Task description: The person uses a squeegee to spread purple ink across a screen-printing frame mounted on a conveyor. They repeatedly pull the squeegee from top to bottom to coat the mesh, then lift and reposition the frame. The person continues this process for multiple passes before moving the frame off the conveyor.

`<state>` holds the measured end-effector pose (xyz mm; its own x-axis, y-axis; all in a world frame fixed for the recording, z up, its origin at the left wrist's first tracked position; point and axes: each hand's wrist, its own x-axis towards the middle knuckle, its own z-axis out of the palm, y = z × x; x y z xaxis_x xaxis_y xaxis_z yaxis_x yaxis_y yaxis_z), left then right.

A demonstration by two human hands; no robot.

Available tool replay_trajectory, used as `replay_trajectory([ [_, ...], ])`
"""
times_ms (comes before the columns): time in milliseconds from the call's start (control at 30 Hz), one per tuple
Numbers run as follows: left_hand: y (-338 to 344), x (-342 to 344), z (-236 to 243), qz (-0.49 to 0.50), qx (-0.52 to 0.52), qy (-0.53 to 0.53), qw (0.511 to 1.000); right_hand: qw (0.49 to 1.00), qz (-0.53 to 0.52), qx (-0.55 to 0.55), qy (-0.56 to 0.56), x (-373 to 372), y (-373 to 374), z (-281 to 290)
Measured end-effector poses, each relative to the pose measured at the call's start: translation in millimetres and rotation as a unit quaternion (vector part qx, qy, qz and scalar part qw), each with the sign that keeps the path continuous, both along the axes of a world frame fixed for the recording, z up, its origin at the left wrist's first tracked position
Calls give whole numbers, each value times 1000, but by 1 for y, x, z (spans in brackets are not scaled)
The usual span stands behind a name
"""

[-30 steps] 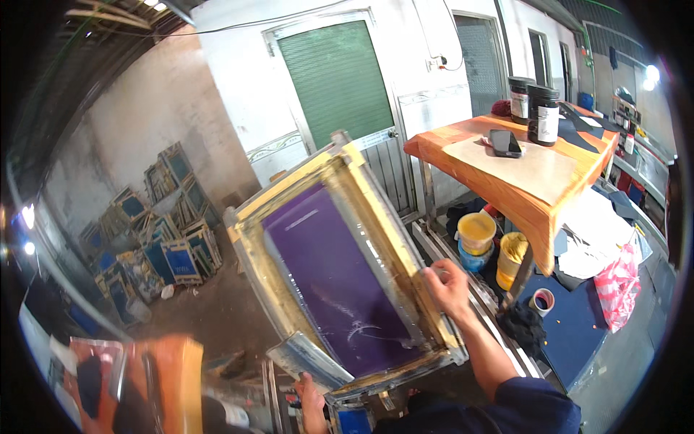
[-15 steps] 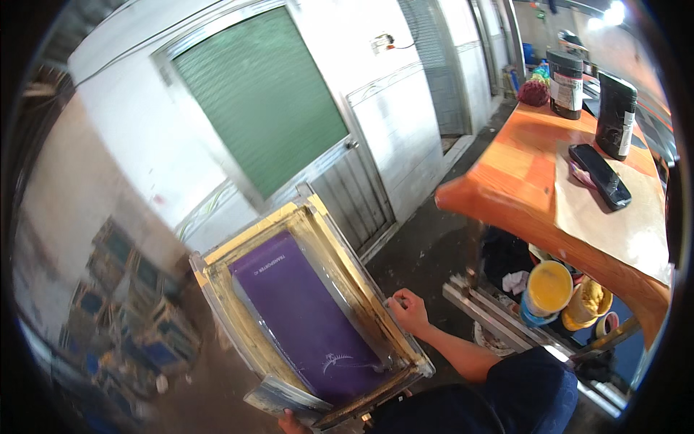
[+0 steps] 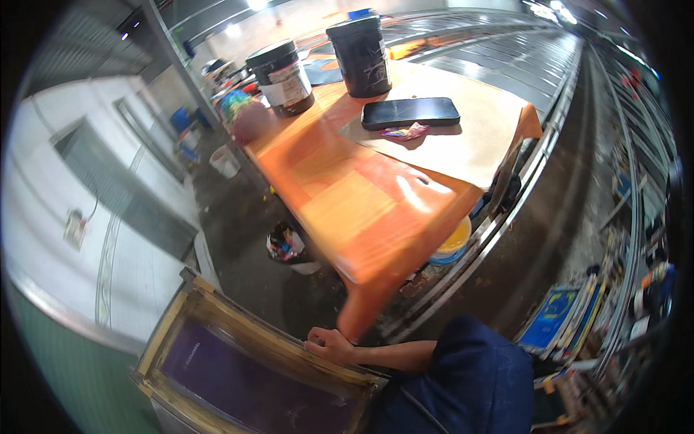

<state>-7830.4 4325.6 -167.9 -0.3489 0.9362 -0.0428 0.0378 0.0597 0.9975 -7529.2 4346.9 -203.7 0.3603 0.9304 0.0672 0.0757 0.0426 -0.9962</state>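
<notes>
At the lower left is a screen-printing frame (image 3: 242, 309), tilted, with a wooden rim and a dark purple mesh panel (image 3: 235, 380) bearing small pale lettering. My right hand (image 3: 331, 346) closes round its long right edge, with the fingers curled over the rim. That hand lies just by the drooping corner of an orange table cover. My left hand is out of sight, and the lower end of the frame is cut off by the picture's edge.
An orange-covered table (image 3: 347, 210) stands ahead, carrying two black tubs (image 3: 359, 61), a phone (image 3: 410, 113) and a crumpled wrapper (image 3: 406, 132). Beneath it sits a yellow-topped bucket (image 3: 455, 237). A trash bin (image 3: 288, 246) is on the floor; stacked frames (image 3: 553, 315) lean at right.
My view has swung right, toward the table. The frame now shows lower and further left, still gripped by my right hand. My left hand and the flat plate by it have left view.
</notes>
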Motion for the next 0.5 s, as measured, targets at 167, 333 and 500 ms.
replay_trajectory([
  [167, 156, -12, 13, -120, -26, 14, 992, 973, -188, 123, -47, -37, 110, 12],
  [333, 294, -3, 1, -177, -39, 13, 983, 974, -218, 43, -47, -1, 217, 25],
  [500, 434, 13, -16, -226, -65, 20, 972, 955, -282, 13, -91, 28, 318, 5],
])
